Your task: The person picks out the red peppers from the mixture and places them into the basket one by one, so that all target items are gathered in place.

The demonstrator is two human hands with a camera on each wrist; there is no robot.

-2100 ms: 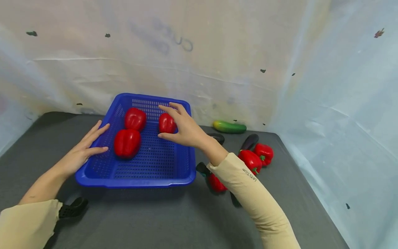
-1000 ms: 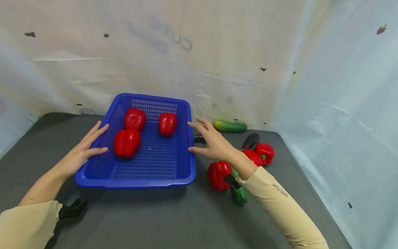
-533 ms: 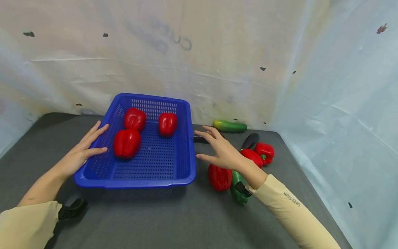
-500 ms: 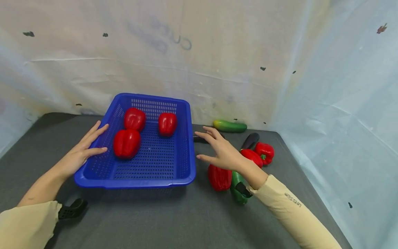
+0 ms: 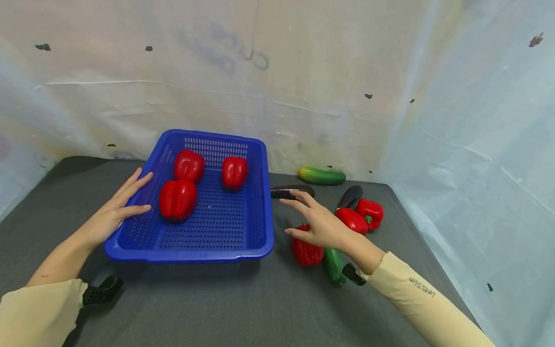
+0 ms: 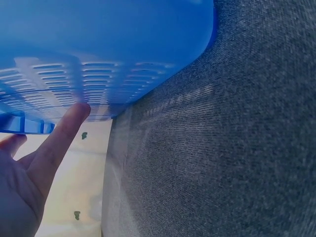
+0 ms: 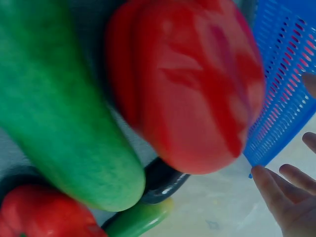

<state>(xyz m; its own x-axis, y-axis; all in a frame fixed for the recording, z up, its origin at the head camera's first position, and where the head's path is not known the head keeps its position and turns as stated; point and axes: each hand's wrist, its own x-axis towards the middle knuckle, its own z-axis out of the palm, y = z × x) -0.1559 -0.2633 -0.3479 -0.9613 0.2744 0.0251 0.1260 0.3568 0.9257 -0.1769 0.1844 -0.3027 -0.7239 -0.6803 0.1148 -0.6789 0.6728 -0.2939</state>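
Note:
Three red bell peppers lie in the blue basket point(image 5: 191, 257): two at its left point(image 5: 178, 200) and one at the back right point(image 5: 234, 173). My left hand point(image 5: 113, 212) rests against the basket's left side with straight, spread fingers, a fingertip reaching its slotted wall in the left wrist view. To the right of the basket, my right hand point(image 5: 322, 227) hovers with fingers apart and holds nothing. It partly covers another red bell pepper point(image 5: 308, 254) on the table, which looms large in the right wrist view. A green cucumber point(image 5: 333, 268) lies right beside that pepper.
Behind my right hand a dark eggplant point(image 5: 284, 193) lies by the basket. Two more red bell peppers point(image 5: 370, 214) and another eggplant point(image 5: 349, 197) sit farther right. A yellow-tipped cucumber point(image 5: 322, 176) lies at the back, close to the plastic sheet wall point(image 5: 303, 130).
My right hand has moved from over the back-right pepper in the basket out past the rim, rightward and nearer to me, fingers spread. The left hand and basket have stayed put.

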